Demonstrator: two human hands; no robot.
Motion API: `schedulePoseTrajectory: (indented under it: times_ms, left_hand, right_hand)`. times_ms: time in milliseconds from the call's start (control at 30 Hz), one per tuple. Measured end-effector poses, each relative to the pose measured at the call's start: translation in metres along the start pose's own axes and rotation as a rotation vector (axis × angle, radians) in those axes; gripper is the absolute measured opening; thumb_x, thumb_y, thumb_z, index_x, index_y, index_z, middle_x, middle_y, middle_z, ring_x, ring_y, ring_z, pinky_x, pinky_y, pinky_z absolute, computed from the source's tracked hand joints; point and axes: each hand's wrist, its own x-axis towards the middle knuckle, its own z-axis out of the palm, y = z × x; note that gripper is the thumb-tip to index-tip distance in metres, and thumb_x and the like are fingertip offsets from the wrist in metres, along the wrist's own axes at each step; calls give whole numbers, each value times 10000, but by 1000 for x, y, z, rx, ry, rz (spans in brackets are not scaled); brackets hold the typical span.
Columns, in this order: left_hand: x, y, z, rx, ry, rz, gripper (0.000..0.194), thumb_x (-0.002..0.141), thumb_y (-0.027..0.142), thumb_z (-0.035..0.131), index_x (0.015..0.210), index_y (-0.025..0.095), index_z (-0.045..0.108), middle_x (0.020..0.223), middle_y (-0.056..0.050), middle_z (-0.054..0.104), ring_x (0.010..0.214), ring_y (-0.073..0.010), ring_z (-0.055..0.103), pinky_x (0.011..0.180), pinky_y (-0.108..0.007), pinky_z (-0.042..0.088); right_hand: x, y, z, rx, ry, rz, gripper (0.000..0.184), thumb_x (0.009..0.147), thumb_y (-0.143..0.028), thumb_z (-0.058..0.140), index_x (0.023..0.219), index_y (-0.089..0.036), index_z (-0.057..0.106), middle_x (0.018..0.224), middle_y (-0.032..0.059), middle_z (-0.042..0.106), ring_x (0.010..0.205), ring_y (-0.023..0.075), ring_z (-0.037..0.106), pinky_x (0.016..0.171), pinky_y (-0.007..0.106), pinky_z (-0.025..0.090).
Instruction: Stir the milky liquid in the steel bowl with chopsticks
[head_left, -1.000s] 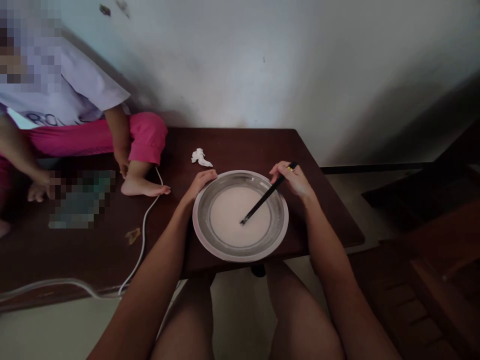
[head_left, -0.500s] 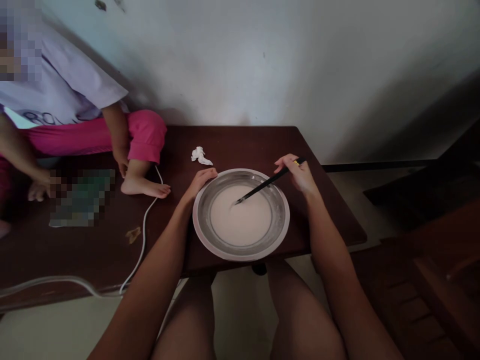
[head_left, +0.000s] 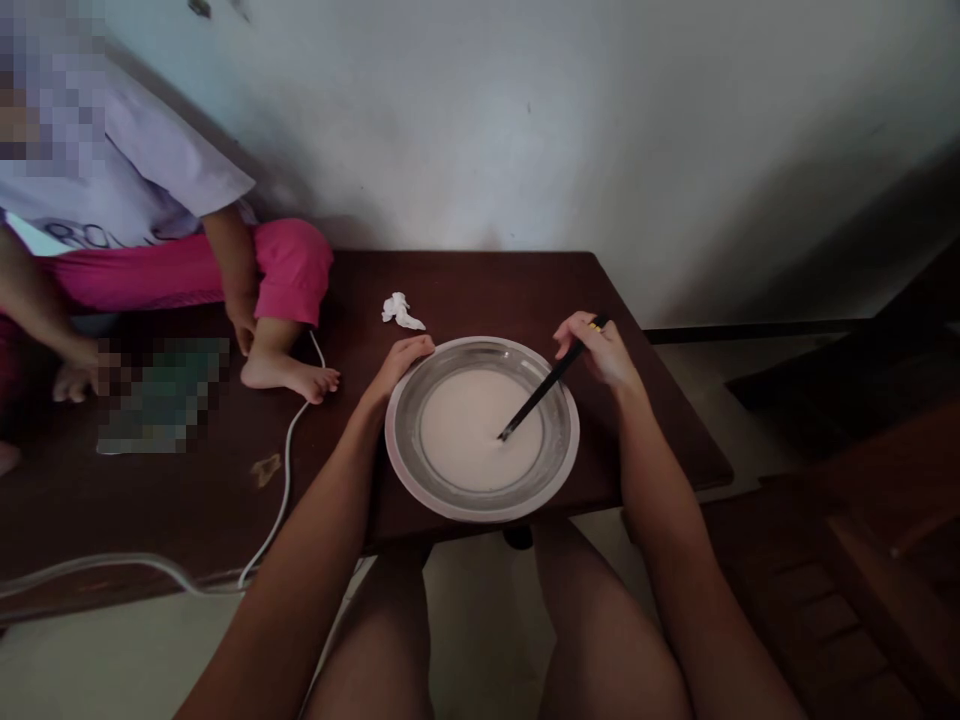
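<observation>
A round metal basin point(head_left: 405, 470) stands on the dark wooden bench, with a pale, milky liquid point(head_left: 465, 430) in its bottom. My left hand point(head_left: 405, 358) grips the basin's upper left rim, its fingers curled over the edge. Between the fingers of my right hand point(head_left: 596, 350) are black chopsticks point(head_left: 546, 385) with gold bands near the top. They are held close together and slant down to the left, their tips in the liquid right of its middle. My right hand is just outside the basin's upper right rim.
A crumpled white tissue point(head_left: 403, 311) lies behind the basin. On the left sits a person in pink trousers point(head_left: 292, 265), with a blurred flat object point(head_left: 165, 395) before them. A white cable point(head_left: 287, 470) runs along the bench point(head_left: 525, 290), which meets a wall point(head_left: 480, 150).
The chopstick tips have moved right and toward me through the liquid, and the chopsticks stand steeper. My right hand has shifted slightly. My left hand and the basin have stayed put.
</observation>
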Motion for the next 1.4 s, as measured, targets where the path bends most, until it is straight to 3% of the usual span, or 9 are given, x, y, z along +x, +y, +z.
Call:
schedulePoseTrajectory:
  times_ms: [100, 233, 433, 600, 767, 933, 1100, 1267, 1400]
  left_hand:
    - [0, 0, 0, 5, -12, -2, 267, 645, 357, 559, 527, 165, 416, 516, 26, 348, 489, -80, 298, 460, -226, 210]
    - [-1, 2, 0, 4, -18, -6, 266, 640, 357, 557, 525, 165, 414, 513, 29, 343, 483, -76, 291, 455, -221, 208]
    - [-1, 3, 0, 17, -15, 0, 284, 631, 379, 568, 521, 164, 419, 517, 26, 350, 493, -78, 300, 463, -222, 218]
    - [-1, 2, 0, -3, -9, -5, 278, 638, 370, 567, 523, 167, 417, 515, 27, 338, 486, -79, 288, 455, -228, 200]
    - [0, -1, -1, 1, -7, 1, 284, 627, 381, 582, 529, 160, 433, 528, 26, 356, 500, -76, 305, 461, -215, 222]
    - [0, -4, -1, -26, -9, -12, 293, 629, 381, 590, 533, 160, 423, 518, 34, 348, 489, -70, 295, 455, -212, 212]
    - [1, -5, -1, -27, -9, -5, 283, 634, 373, 589, 528, 158, 437, 520, 31, 356, 493, -73, 302, 457, -212, 218]
    - [1, -3, -1, -7, -13, 5, 295, 633, 380, 582, 519, 162, 419, 515, 30, 348, 492, -75, 295, 463, -224, 209]
    - [1, -2, -2, 9, -16, 6, 282, 640, 369, 575, 524, 162, 422, 517, 26, 355, 498, -80, 300, 468, -228, 217]
  right_hand:
    - [0, -1, 2, -24, -64, 2, 325, 826, -491, 565, 754, -202, 693, 607, 1, 650, 592, 126, 613, 648, 279, 493]
    - [0, -1, -4, -33, 117, -41, 314, 825, -479, 570, 720, -203, 679, 561, -20, 612, 563, 113, 602, 641, 265, 491]
    - [-2, -2, 1, 0, -63, 34, 318, 820, -490, 573, 747, -201, 686, 594, -2, 649, 578, 123, 614, 635, 275, 495]
    - [-1, -5, -3, -28, 100, -15, 333, 799, -519, 584, 717, -208, 673, 548, -16, 611, 552, 126, 603, 603, 274, 488]
    - [-1, -3, 0, -28, -83, 48, 355, 801, -530, 575, 754, -196, 687, 596, -1, 646, 582, 129, 615, 630, 280, 496]
    - [0, 0, -4, -15, 84, -31, 327, 811, -504, 578, 733, -203, 681, 557, -17, 621, 553, 111, 595, 613, 256, 476]
    - [-2, -1, 0, -14, -87, 46, 366, 811, -538, 557, 796, -198, 692, 590, -2, 640, 575, 126, 606, 614, 272, 487]
    - [-1, -2, -4, -7, 82, -43, 329, 810, -516, 573, 751, -213, 688, 572, -17, 617, 578, 118, 603, 645, 271, 489]
    - [-1, -2, -1, -20, -60, 31, 347, 809, -528, 566, 765, -209, 694, 572, -7, 630, 579, 131, 610, 643, 287, 495]
